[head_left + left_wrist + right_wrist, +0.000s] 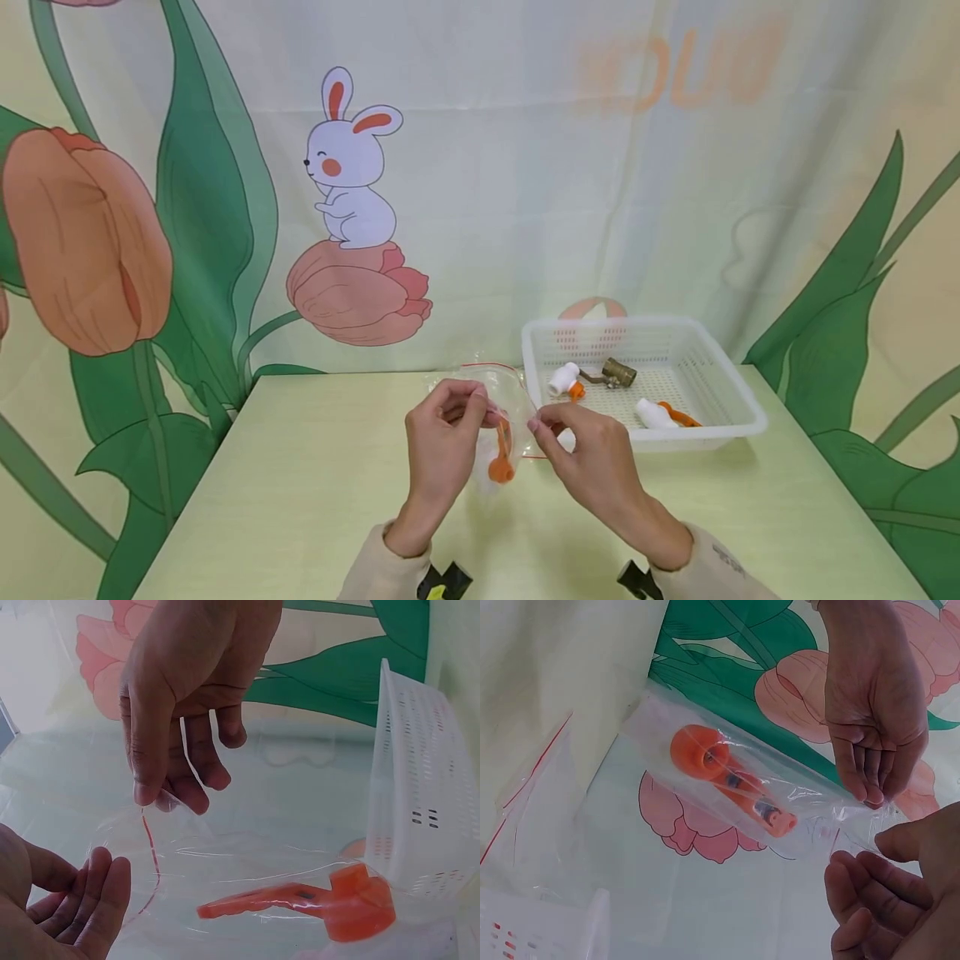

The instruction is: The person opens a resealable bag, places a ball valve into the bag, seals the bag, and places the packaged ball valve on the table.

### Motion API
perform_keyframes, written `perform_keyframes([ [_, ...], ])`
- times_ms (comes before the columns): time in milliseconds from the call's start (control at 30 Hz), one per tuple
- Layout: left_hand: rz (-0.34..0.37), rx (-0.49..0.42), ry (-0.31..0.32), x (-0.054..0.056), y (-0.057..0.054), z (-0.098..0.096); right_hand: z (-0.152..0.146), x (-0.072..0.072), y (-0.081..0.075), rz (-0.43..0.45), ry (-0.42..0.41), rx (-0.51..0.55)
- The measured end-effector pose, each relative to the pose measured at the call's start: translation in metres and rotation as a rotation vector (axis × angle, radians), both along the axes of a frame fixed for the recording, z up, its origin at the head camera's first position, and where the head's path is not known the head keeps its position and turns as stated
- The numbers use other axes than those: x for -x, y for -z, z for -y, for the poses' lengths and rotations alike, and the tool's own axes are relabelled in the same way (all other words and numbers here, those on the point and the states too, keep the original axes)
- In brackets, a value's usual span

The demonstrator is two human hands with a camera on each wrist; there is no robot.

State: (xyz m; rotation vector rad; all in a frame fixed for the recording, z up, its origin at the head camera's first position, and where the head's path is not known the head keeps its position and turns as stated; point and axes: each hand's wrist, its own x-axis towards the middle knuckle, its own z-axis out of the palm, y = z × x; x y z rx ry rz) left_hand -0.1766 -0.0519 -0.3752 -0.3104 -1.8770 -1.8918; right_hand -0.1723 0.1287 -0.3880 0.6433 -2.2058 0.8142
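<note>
A clear plastic zip bag [810, 787] hangs between my two hands, holding an orange valve handle [502, 462]. In the left wrist view the handle [352, 904] shows through the plastic, and something whitish, mostly cut off, lies below it. My left hand [446, 442] pinches the bag's top edge between thumb and fingers. My right hand [600, 454] pinches the rim on the other side with thumb and forefinger. Between the hands, the red zip line [155, 859] bows in a curve, seen in the left wrist view.
A white perforated basket [720, 433] stands right of the hands. Inside lie a brass valve [619, 372], a white valve [562, 379] with an orange handle, and another white valve [655, 414] with an orange handle. More clear plastic with red lines [536, 761] lies beside the basket.
</note>
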Motion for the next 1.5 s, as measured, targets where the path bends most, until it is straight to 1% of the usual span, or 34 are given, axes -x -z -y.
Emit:
perform_keyframes([
  [133,0.012,-0.011,0.012,-0.001,0.000,0.001,0.001,0.001,0.001,-0.008,-0.010,0.017],
  [200,0.013,-0.010,0.009,-0.001,0.000,0.001,0.001,0.001,0.000,-0.025,-0.012,0.029],
  [333,0.020,-0.014,0.010,-0.002,-0.001,0.003,0.001,0.002,-0.002,-0.081,-0.025,0.061],
  [400,0.026,-0.026,0.021,-0.002,-0.002,0.004,0.001,0.002,-0.004,-0.120,-0.039,0.077],
  [500,0.036,-0.037,0.035,-0.004,-0.003,0.005,0.001,0.003,-0.007,-0.156,-0.070,0.105],
  [633,0.045,-0.053,0.049,-0.007,-0.005,0.007,0.000,0.002,-0.013,-0.171,-0.102,0.131],
  [767,0.049,-0.066,0.065,-0.009,-0.005,0.008,-0.001,0.002,-0.020,-0.189,-0.093,0.125],
  [867,0.054,-0.043,0.061,-0.009,-0.005,0.011,-0.002,0.002,-0.023,-0.193,-0.090,0.110],
  [967,0.053,0.013,0.040,-0.009,-0.004,0.014,-0.002,0.001,-0.025,-0.179,-0.102,0.102],
  [1033,0.031,0.060,0.018,-0.009,-0.004,0.017,-0.003,0.002,-0.026,-0.177,-0.110,0.091],
  [1133,-0.043,0.144,-0.032,-0.009,-0.006,0.021,-0.005,0.003,-0.028,-0.186,-0.125,0.069],
  [1200,-0.109,0.196,-0.060,-0.008,-0.008,0.024,-0.006,0.004,-0.031,-0.196,-0.130,0.054],
  [1267,-0.181,0.268,-0.075,-0.008,-0.013,0.026,-0.007,0.004,-0.033,-0.207,-0.132,0.038],
  [1333,-0.245,0.353,-0.068,-0.006,-0.018,0.028,-0.007,0.005,-0.035,-0.205,-0.138,0.029],
  [1400,-0.288,0.444,-0.041,-0.004,-0.024,0.028,-0.008,0.005,-0.038,-0.203,-0.142,0.019],
  [1433,-0.306,0.492,-0.026,-0.004,-0.027,0.028,-0.008,0.006,-0.039,-0.205,-0.144,0.011],
  [1500,-0.319,0.576,0.010,-0.002,-0.033,0.027,-0.008,0.006,-0.041,-0.199,-0.149,0.004],
])
